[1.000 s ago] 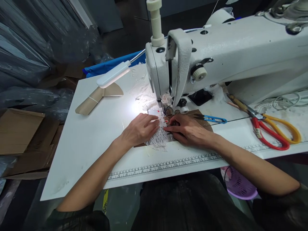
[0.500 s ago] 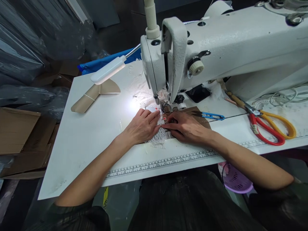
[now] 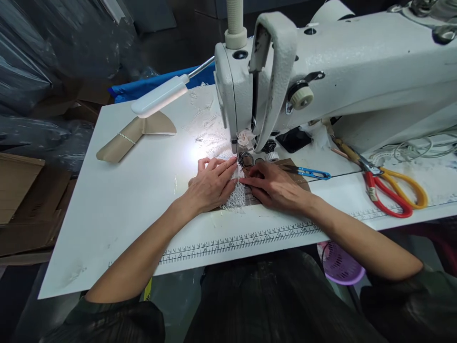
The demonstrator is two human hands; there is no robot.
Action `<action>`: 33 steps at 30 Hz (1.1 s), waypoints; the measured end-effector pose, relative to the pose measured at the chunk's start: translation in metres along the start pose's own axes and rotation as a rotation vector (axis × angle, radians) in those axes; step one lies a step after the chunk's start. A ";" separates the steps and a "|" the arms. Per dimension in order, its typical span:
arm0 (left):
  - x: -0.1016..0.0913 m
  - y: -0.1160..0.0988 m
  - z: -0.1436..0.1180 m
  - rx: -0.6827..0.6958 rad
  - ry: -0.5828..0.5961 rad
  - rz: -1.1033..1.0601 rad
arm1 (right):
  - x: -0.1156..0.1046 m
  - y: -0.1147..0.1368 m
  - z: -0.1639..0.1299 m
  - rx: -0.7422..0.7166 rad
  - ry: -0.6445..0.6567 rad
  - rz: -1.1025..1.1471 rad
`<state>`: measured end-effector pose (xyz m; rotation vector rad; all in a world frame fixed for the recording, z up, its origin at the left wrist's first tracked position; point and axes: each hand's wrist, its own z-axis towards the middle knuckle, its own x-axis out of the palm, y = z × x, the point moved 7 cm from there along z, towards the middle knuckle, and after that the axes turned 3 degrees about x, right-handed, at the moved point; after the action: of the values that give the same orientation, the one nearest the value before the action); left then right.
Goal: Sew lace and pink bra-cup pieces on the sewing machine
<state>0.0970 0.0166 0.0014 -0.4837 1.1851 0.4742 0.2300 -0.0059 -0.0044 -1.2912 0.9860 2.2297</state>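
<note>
White lace lies under my hands on the bed of a white sewing machine, just in front of its presser foot. My left hand rests on the lace with its fingers laid out, the tips close beside the foot. From the right, my right hand touches the lace edge with its stretched index finger; its thumb is apart and the other fingers are bent. Both hands partly cover the lace. A brown plate shows beneath my right hand. Blue thread snips lie just behind that hand.
Scissors with red and yellow handles lie at the right. A lamp lights the needle area from the left, above a folded brown card. A printed ruler runs along the table's front edge. A purple basket sits below.
My left fingers have slid forward, closer to the presser foot, and cover the red spot seen on the lace before. My right hand stays about in place. The whole view has shifted slightly.
</note>
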 end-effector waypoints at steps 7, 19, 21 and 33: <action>0.002 0.001 -0.001 0.008 -0.058 -0.020 | -0.001 -0.001 0.000 0.011 -0.019 0.014; 0.002 0.000 -0.001 -0.012 0.015 -0.031 | -0.002 0.000 -0.002 0.014 -0.072 0.062; 0.002 0.000 -0.001 -0.015 0.019 -0.029 | -0.001 -0.001 -0.002 0.013 -0.072 0.065; 0.006 -0.004 -0.003 -0.048 -0.048 0.014 | -0.002 -0.002 -0.001 0.005 -0.101 0.108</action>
<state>0.0988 0.0116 -0.0046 -0.5023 1.1335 0.5246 0.2331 -0.0052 -0.0039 -1.1363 1.0458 2.3458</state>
